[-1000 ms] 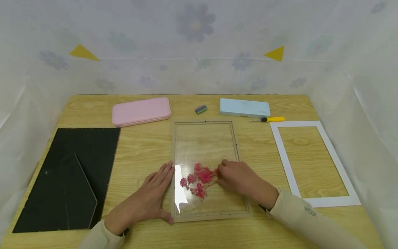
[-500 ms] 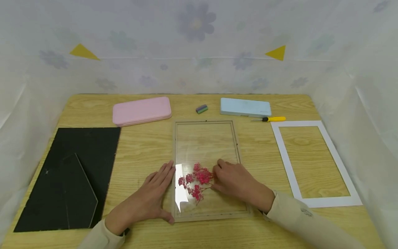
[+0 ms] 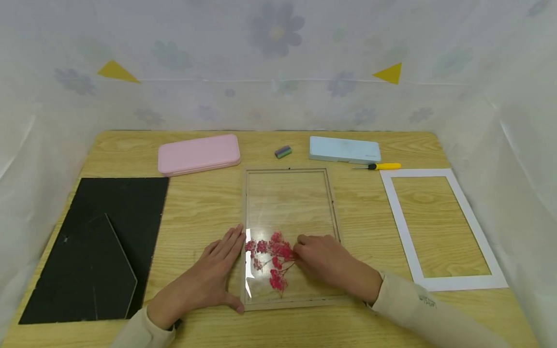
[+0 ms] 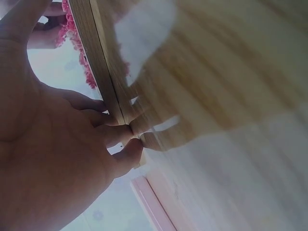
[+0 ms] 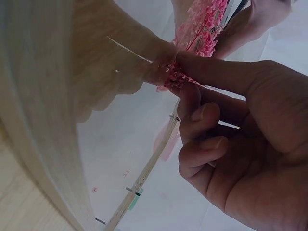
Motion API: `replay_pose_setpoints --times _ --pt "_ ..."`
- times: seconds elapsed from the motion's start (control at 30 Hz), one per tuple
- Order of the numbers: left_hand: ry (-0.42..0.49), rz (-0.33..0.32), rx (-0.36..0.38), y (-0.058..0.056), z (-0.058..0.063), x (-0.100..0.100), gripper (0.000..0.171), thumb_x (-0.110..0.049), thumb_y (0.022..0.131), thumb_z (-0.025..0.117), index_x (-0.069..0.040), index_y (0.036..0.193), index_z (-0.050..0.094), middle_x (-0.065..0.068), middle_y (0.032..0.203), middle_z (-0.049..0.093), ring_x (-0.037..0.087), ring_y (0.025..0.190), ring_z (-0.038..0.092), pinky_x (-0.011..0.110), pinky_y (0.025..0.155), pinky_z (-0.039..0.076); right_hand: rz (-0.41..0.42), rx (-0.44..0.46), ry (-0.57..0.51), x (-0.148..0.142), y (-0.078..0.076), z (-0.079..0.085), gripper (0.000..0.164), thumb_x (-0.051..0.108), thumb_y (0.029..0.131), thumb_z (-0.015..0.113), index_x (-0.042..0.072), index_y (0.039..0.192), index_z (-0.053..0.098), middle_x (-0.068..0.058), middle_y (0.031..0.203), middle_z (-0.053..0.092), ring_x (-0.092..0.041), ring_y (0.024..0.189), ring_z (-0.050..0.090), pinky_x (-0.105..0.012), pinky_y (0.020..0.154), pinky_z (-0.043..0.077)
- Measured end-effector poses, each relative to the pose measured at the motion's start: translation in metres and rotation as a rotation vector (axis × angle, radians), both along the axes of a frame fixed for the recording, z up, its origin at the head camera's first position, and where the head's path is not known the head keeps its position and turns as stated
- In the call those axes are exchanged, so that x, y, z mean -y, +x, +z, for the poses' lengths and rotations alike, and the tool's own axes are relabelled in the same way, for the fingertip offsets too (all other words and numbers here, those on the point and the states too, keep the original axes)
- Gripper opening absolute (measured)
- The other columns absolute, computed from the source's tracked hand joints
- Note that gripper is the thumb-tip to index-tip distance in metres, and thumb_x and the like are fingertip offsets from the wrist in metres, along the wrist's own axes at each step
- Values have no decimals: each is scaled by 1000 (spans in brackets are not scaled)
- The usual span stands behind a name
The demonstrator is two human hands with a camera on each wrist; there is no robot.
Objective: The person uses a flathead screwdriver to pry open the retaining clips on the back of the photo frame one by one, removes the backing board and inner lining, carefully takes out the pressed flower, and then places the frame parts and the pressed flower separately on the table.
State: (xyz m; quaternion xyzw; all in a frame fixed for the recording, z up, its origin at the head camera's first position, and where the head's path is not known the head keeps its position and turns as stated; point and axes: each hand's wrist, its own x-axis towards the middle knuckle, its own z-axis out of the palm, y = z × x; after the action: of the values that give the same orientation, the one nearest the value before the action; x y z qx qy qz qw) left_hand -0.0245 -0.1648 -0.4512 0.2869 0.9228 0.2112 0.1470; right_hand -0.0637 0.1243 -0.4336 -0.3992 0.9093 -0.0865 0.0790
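Note:
A wooden picture frame (image 3: 290, 307) with a clear pane lies face-down or flat at the middle of the table; which side is up I cannot tell. On its lower half is a sprig of pink dried flowers (image 3: 278, 279), its stems to the right. My right hand (image 3: 324, 258) pinches the stems between thumb and curled fingers, close to the pane; the right wrist view shows the pinch beside the blossoms (image 5: 204, 29). With fingers straight, my left hand (image 3: 211, 273) rests against the frame's left edge, fingertips touching its wooden side in the left wrist view.
A black backing board (image 3: 65, 251) with a stand lies left, a white mat border (image 3: 457, 282) right. Along the back are a pink case (image 3: 198, 154), a small grey-green piece (image 3: 283, 152), a light blue case (image 3: 344, 149) and a yellow-handled screwdriver (image 3: 387, 166).
My right hand has moved a little left and then toward me, carrying the flower sprig the same way over the pane. The left hand stays at the frame's edge.

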Motion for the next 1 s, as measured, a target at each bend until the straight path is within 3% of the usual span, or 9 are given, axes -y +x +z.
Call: replay_pose_setpoints --times 0.27,0.6,1.0 --pt "-4 -1 5 0 1 0 150 -63 51 91 3 159 10 18 167 2 36 152 9 59 114 25 21 -33 -38 1 3 -3 10 12 89 73 10 80 68 3 72 59 -9 56 56 -24 49 45" --pt "-5 3 2 0 -2 0 150 -64 51 90 2 159 10 17 167 1 36 152 9 59 114 25 24 22 -16 5 4 -5 11 6 88 65 8 77 65 2 67 55 -11 53 50 -27 49 44" --pt "2 -8 -11 1 -2 2 149 -65 52 90 2 159 10 18 167 2 36 152 9 59 114 25 5 113 -105 4 1 1 18 3 81 66 14 68 58 8 63 53 -3 53 38 -20 51 38"
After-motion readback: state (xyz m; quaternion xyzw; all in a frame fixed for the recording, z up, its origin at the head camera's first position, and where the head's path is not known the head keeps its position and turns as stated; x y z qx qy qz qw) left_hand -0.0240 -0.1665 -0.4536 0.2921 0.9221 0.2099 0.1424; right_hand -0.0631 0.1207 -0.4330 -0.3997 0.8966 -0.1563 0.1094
